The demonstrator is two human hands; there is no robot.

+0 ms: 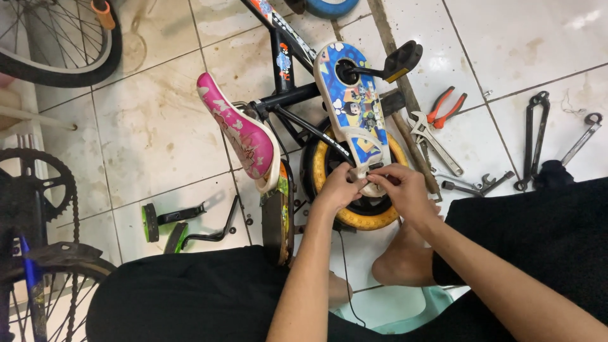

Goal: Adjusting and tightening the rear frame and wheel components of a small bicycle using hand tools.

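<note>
chain guard: the blue cartoon-printed chain guard (352, 101) of the small bike lies tilted in front of me, its narrow lower end right at my fingertips, over the rear wheel hub.
left hand: my left hand (339, 188) presses against the guard's lower end from its own side; the fingers are curled together on something small there, which I cannot make out.
right hand: my right hand (404, 190) meets the left at the same spot, fingers pinched close around the fastening point; the piece between them is hidden.
doing it well: I judge this is fine finger work at the guard's rear mount, so I steady the guard with one hand, keep the small part square to its hole, and turn it by feel before reaching for a tool.
rear wheel: the yellow-tyred wheel (377, 217) sits just under my hands, touching the floor, and may roll if I push hard.
pedal: the black pedal (401, 61) sticks out well beyond my fingers, at the guard's far end.
saddle: the pink saddle (239, 130) lies to the left of my left hand, near.
tools: the adjustable wrench (432, 142) and red-handled pliers (446, 106) lie on the tiled floor (158, 126) just past my right hand.
training wheels: two green-rimmed training wheels (180, 228) rest on the floor, well left of my left arm.
</note>
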